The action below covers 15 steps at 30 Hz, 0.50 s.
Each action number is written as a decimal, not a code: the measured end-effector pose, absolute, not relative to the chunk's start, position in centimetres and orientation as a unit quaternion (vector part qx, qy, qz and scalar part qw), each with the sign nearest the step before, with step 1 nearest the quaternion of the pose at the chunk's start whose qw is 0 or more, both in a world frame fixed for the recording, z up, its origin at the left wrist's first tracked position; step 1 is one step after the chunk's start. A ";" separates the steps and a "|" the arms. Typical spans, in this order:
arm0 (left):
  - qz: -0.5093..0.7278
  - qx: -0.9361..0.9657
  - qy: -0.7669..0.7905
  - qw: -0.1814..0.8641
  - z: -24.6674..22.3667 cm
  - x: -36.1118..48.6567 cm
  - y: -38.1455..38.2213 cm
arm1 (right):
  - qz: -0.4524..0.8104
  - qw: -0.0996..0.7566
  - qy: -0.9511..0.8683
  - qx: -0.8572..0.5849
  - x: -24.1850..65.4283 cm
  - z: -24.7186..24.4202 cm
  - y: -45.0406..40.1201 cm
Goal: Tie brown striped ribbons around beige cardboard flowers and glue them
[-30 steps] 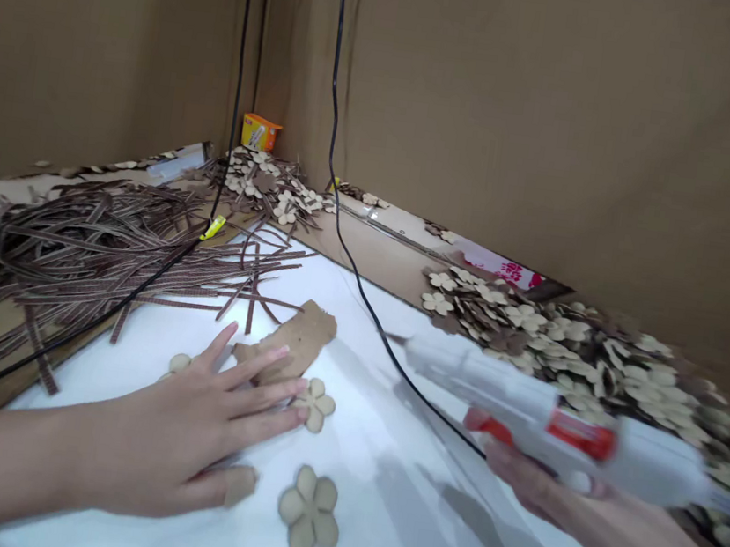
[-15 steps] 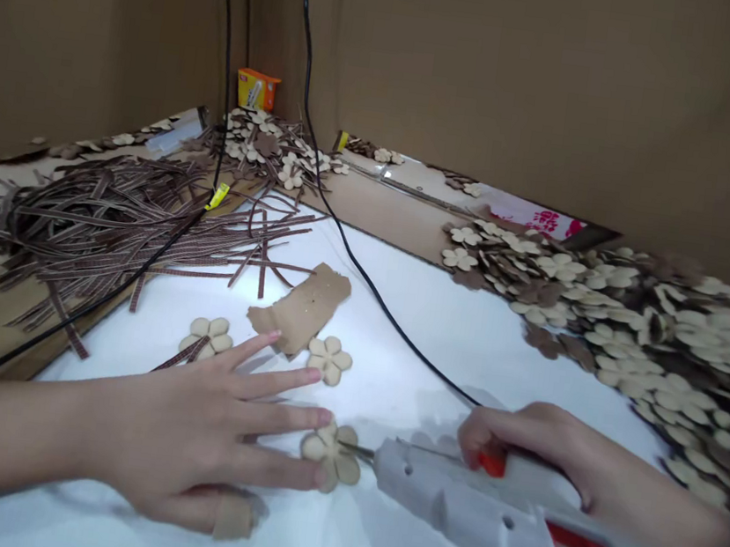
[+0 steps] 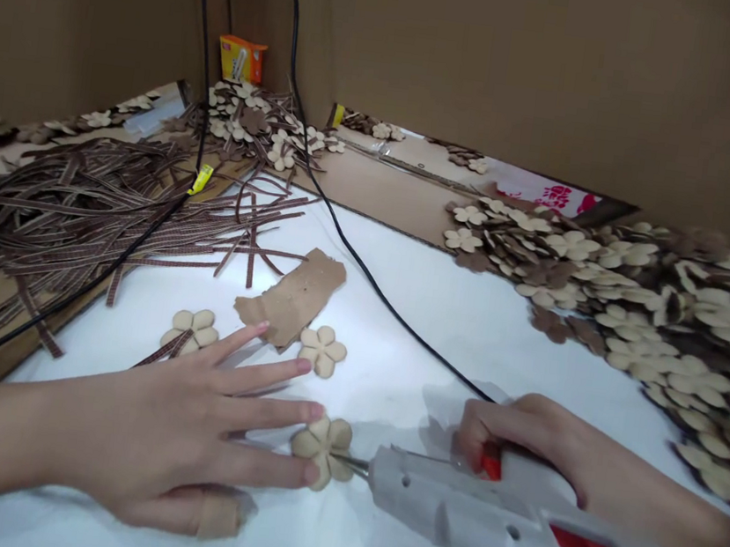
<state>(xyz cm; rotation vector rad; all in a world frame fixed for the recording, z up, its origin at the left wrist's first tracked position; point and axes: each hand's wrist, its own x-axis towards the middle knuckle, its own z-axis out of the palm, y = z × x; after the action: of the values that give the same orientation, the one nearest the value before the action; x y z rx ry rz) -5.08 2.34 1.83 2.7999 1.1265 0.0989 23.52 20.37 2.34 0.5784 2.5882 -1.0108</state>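
left hand (image 3: 165,435): released, lying flat, fingers spread, fingertips on wooden flower (image 3: 323,450). right hand (image 3: 518,439): clenched round glue gun (image 3: 461,520), nozzle touching that flower. just beyond left fingertips: cardboard scrap (image 3: 292,296), second flower (image 3: 322,350).

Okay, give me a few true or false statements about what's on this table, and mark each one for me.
1. The right hand holds a white hot glue gun. True.
2. The glue gun's nozzle points at the orange box. False: it points at a cardboard flower under the left hand's fingertips.
3. The left hand has a tan wrap on its thumb. True.
4. The brown strips are heaped on the right. False: the brown strips lie on the left, and the right-hand heap is cut-out flowers.
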 end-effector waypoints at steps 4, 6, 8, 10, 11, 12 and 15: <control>0.008 0.928 0.369 0.058 1.8 -5.1 2.4 | -0.351 0.186 0.894 0.208 23.7 2.0 20.5; 0.000 0.926 0.372 0.059 1.8 -5.1 2.4 | -0.350 0.185 0.894 0.210 23.9 1.8 20.6; -0.001 0.925 0.374 0.062 1.7 -5.1 2.4 | -0.354 0.182 0.893 0.210 24.0 1.6 20.5; -0.001 0.924 0.376 0.065 1.7 -5.1 2.3 | -0.353 0.178 0.894 0.212 24.1 1.5 20.5; -0.001 0.924 0.377 0.067 1.6 -5.0 2.2 | -0.351 0.177 0.894 0.215 24.0 1.5 20.5; -0.001 0.923 0.378 0.068 1.6 -5.0 2.2 | -0.349 0.176 0.894 0.219 24.0 1.6 20.4; 0.004 0.921 0.381 0.075 1.6 -5.0 2.1 | -0.352 0.180 0.890 0.228 23.5 2.2 20.2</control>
<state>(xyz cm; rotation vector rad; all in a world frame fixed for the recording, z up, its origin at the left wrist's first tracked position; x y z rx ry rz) -5.02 2.11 1.62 2.7636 1.1438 0.0124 23.54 20.22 2.15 0.6441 2.5134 -0.9943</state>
